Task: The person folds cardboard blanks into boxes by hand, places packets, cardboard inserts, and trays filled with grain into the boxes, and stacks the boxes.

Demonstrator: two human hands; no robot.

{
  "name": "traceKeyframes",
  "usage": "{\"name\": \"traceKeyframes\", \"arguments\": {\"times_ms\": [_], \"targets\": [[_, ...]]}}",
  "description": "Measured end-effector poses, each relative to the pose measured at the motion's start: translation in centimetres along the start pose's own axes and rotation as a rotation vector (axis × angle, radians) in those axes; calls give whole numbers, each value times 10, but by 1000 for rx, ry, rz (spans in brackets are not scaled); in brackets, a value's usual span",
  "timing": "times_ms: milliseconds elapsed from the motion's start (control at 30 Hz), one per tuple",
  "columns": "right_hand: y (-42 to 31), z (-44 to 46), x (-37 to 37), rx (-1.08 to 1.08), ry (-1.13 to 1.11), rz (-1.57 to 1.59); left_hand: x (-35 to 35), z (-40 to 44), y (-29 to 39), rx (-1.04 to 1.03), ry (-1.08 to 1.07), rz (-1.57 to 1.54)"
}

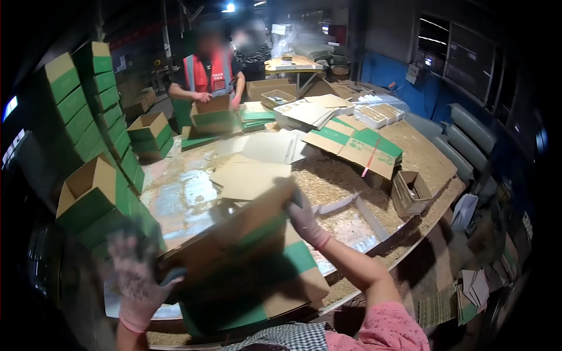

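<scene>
A brown and green cardboard box, smeared by motion, is tilted in front of me over the near side of the table. My right hand, in a pale glove, is closed on its upper right corner. At the box's left end, my gloved left hand has its fingers spread and thumb out; whether the thumb touches the box I cannot tell. Flat green and brown cardboard lies beneath the box. Just beyond it rest plain brown cardboard sheets.
Stacked green boxes rise at the left. Flattened cartons, a small wooden box and white trays lie on the right side of the scrap-strewn table. Across it, a person in a red vest handles another box.
</scene>
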State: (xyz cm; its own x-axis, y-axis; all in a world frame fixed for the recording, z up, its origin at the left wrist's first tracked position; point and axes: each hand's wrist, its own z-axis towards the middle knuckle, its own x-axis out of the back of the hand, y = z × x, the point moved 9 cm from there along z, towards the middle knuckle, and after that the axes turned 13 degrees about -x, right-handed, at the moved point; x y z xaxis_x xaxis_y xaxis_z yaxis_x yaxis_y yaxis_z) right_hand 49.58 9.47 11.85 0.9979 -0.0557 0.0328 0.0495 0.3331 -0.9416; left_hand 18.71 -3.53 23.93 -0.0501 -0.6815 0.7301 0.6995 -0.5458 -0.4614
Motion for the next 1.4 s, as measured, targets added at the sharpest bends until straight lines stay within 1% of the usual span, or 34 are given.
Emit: {"name": "traceKeyframes", "arguments": {"times_ms": [33,67,133,200,233,267,333,400,433,467,533,567,600,633,700,733,767,800,867,900,933,967,1000,1033,1067,1100,1133,1167,1200,1233,1267,1333,1367,1400], "targets": [[-33,-3,3,103,107,-108,-17,30,8,-40,-270,-240],[-74,-9,-1,201,211,-214,-48,15,-6,257,-445,-565],[-125,-38,-49,701,239,-824,-42,24,-6,60,-345,-469],[-91,-49,-96,714,123,-1195,-65,4,-29,195,-556,-675],[-116,-62,-81,703,30,-853,-63,6,-35,174,-547,-688],[-117,-72,-73,716,29,-851,-59,12,-41,160,-523,-699],[-122,-94,-59,768,-169,-535,-52,20,-48,334,-722,-438],[-138,-82,-48,729,-473,-386,-46,13,-81,474,-452,-515],[-151,-73,-38,753,-524,-142,-45,10,-89,544,-297,-705],[-155,-65,-38,736,-553,-96,-53,-1,-86,543,-312,-680],[-130,-49,-85,673,-575,-365,-69,-5,-51,554,-201,-653],[-93,-61,-117,738,-605,-628,-55,18,-37,407,-65,-491],[-24,-73,-149,749,-666,-1088,-35,43,-19,249,61,-323],[-22,-69,-152,945,-592,-1040,-11,69,14,31,121,-346],[-47,-28,-130,904,-362,-868,-24,86,84,-370,141,-643],[-72,27,-108,661,-225,-749,-46,83,116,-543,121,-782],[-142,51,-82,652,188,-696,-76,77,149,-654,71,-828],[-139,68,-80,650,164,-689,-106,70,178,-673,-89,-933],[-105,101,-78,616,349,-1305,-139,71,177,-561,-654,-933],[-83,86,-90,494,47,-1434,-149,64,172,-666,-791,-1029],[-56,48,-101,362,-256,-1540,-119,67,158,-689,-737,-1260],[-37,15,-101,242,-282,-1455,-89,70,142,-723,-696,-1488],[-17,-8,-101,128,-311,-1371,-71,68,144,-825,-696,-1497],[-11,-5,-91,140,-228,-1118,-49,68,141,-824,-699,-904],[-3,3,-73,142,-150,-866,-66,70,141,-789,-692,-686],[7,3,-72,81,-222,-795,-78,78,118,-645,-633,-753],[-14,-1,-68,51,-248,-557,-93,78,91,-502,-580,-813],[-4,-4,-55,-116,-187,-316,-111,63,81,-505,-584,-811],[15,-17,-41,-281,-119,-73,-129,50,54,-302,-463,-660],[39,-46,-35,-412,-208,0,-134,34,27,-100,-334,-511],[62,-74,-34,-524,-294,76,-129,23,11,-68,-259,-496],[72,-136,-57,-561,-526,-10,-149,-16,-14,-86,-225,-696],[61,-142,-65,-585,-584,99,-139,-28,-26,-1,-112,-911],[22,-135,-78,-770,-560,301,-130,-36,-35,89,1,-1120]]}}
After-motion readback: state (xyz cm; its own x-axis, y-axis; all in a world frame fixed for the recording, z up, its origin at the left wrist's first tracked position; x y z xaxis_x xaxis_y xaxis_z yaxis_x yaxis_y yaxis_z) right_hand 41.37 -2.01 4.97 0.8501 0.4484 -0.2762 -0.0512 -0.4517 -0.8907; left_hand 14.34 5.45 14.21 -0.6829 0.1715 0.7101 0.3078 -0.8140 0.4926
